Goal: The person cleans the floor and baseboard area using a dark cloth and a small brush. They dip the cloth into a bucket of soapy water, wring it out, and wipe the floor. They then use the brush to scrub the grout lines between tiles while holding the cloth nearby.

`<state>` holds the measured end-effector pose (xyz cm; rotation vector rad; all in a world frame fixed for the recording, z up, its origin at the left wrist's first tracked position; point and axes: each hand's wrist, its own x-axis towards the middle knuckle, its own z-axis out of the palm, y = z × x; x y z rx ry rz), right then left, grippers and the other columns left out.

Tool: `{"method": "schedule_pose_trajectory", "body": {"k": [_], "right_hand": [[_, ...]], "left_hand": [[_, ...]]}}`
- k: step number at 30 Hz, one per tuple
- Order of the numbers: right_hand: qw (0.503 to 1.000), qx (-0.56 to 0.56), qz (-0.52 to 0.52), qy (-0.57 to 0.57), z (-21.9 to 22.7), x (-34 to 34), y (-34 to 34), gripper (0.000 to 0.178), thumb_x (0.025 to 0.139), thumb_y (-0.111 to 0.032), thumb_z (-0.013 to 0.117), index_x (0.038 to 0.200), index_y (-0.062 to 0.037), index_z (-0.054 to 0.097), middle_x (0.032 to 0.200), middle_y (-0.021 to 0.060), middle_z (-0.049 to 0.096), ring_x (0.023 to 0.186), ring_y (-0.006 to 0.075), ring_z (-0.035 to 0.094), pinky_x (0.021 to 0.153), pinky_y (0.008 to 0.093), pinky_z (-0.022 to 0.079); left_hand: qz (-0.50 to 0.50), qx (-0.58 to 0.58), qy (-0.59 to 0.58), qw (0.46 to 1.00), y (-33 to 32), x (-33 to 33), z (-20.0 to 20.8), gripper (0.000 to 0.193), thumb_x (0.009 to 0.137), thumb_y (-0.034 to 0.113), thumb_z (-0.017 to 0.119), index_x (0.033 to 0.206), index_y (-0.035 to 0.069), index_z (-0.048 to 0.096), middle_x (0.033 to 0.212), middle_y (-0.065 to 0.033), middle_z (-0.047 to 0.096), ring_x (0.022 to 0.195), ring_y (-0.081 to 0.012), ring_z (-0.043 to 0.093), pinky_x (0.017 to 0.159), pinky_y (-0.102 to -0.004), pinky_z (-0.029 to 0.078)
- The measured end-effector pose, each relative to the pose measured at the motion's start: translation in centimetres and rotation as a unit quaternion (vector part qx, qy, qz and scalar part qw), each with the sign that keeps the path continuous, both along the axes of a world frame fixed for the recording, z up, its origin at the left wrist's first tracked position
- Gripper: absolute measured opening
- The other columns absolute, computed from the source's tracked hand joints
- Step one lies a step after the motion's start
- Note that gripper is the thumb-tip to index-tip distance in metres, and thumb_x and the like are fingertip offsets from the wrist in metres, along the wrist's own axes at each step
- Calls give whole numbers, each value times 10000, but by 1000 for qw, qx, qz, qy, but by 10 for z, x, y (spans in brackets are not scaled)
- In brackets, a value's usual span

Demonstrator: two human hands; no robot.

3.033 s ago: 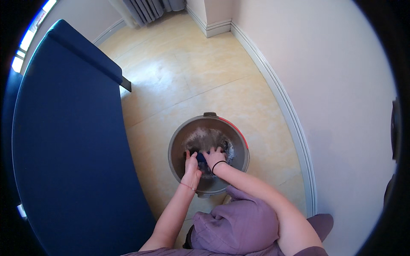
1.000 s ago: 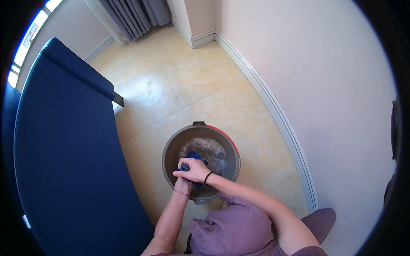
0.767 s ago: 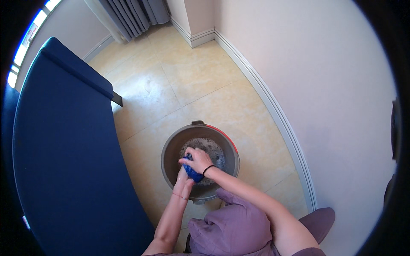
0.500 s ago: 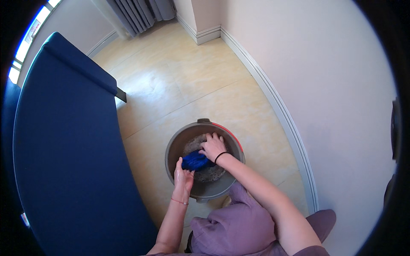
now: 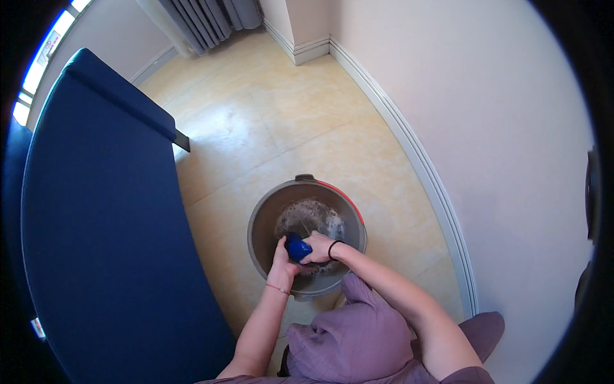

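A wet-looking blue cloth [image 5: 298, 247] is bunched between my two hands inside a grey-brown bucket [image 5: 258, 224]. My left hand [image 5: 283, 261] supports it from the left and below, thumb up along its side. From the right, my right hand [image 5: 318, 247] has its fingers closed on the cloth. Foamy, greyish water [image 5: 310, 214] lies in the bucket below the hands. How much of the cloth hangs down behind my fingers is hidden.
The bucket has a red handle [image 5: 342, 193] resting along its rim. To the left stands a large dark blue sofa [image 5: 115, 224]. A pale wall with a white skirting board [image 5: 409, 144] runs along the right. Grey curtains [image 5: 211, 22] hang at the far end of the tiled floor [image 5: 275, 121].
My right hand has come down and nearer, closing on the cloth. The cloth is squeezed into a smaller bunch, and more foamy water shows beyond it.
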<state>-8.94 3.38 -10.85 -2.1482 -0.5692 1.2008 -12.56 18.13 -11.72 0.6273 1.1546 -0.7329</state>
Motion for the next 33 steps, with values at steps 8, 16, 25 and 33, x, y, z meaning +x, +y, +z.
{"method": "schedule_pose_trajectory", "body": {"k": [8,16,25,33], "right_hand": [[943,271,-182,-64,74,-7,28,481,645,-444,746,890,-33,699,920,238,647,915,371,630,851,408,496],[895,172,-358,-202,39,-2,61,400,726,-420,708,755,-21,714,854,229,631,812,402,632,779,468,516],[922,-120,-221,-295,20,23,16,428,855,-499,620,923,-101,763,1162,151,602,1157,391,493,931,540,430],[953,-266,-68,-129,-23,-10,11,317,988,-238,403,1185,-146,633,1194,195,587,1062,376,625,836,469,545]], "left_hand": [[62,-67,-233,968,28,-5,-39,317,914,430,588,983,126,644,896,-70,686,836,-197,670,722,-360,560],[122,-22,-131,984,8,21,-31,313,941,401,564,1013,104,627,931,-61,683,845,-191,667,738,-367,553],[101,93,-198,971,19,-8,13,397,969,261,554,1333,115,491,1112,-72,622,818,-179,627,918,-418,489],[74,179,-12,981,-5,13,-63,382,971,187,502,1348,156,444,1287,-129,521,1040,-323,570,948,-612,422]]}}
